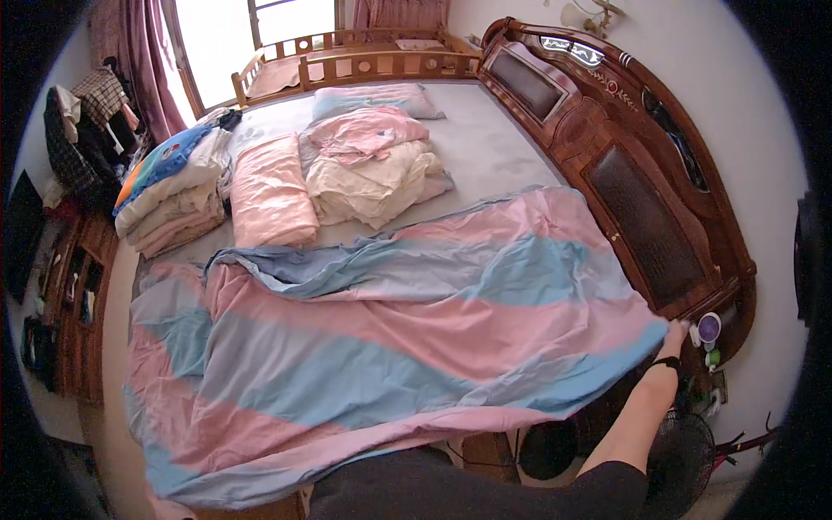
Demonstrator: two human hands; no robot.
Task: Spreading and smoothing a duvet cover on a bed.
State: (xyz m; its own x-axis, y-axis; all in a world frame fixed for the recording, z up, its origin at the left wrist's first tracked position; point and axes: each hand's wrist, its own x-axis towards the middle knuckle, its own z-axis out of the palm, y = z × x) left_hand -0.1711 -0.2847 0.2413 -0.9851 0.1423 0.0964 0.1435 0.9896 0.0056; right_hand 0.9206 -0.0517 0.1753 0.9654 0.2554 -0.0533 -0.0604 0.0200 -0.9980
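A large duvet cover [347,364] in pink, blue and grey bands lies spread and wrinkled over the near half of the bed. Its near edge hangs lifted in front of my body. At the right, my right hand [674,336] is closed on a corner of the cover, with the arm stretched out and a dark band at the wrist. My left hand [163,507] shows only in part at the lower left, closed at the opposite near corner; cloth and the picture's edge hide most of it. A bunched blue-grey fold runs along the cover's far side.
Beyond the cover lie a folded pink quilt [270,195], a heaped cream-and-pink quilt [373,186], a pillow [373,101] and stacked bedding [178,186]. A carved wooden headboard [607,165] bounds the right. A black fan [680,464] stands beside my right arm.
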